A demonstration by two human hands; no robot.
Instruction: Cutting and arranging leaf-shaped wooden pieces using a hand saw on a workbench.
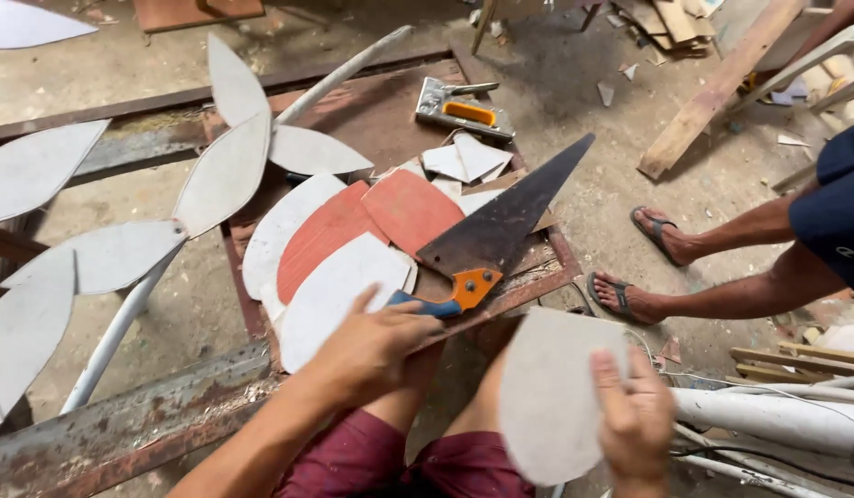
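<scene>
I look down on a rusty metal table point(371, 111) on a concrete floor. To its left stands a large white pipe frame point(123, 318) carrying grey leaf-shaped panels point(226, 171). On the table lies a pile of cut leaf shapes point(339, 254), some white, 2 of them red. At the right edge I see another person's bare legs in sandals point(655, 231), well apart from my hands.

A hand saw point(500, 226) with a dark blade lies across the pile, its tip pointing up and to the right. My left hand point(376, 341) is on its orange and blue handle, fingers curled around the grip and thumb raised.

My right hand point(634, 415) holds a grey leaf-shaped piece point(551, 392) over my lap, off the table's near edge, with the thumb pressed on its face and the other fingers hidden behind it.

A grey and orange staple gun point(464, 109) sits at the table's far side, beside small white offcuts point(464, 159).
</scene>
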